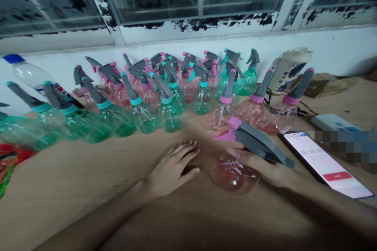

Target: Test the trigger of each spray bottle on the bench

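Note:
My right hand (253, 160) is wrapped round the neck of a pink spray bottle (232, 176) that stands on the brown table (118, 188). This bottle's grey head with a pink nozzle tilts across above my fingers. My left hand (179, 160) rests palm down on the table to the left of it, fingers stretched out and holding nothing. Just behind my right hand are more pink spray bottles (250, 110). Green spray bottles (147, 117) with grey heads and teal collars form a row beyond my left hand.
A phone (326, 160) showing a timer lies at the right, beside a white box (335, 122). Behind it stands a white cup (291, 70). At the left are a blue-capped plastic bottle (32, 72) and a red packet (14, 160). A white wall (338, 47) with windows bounds the back.

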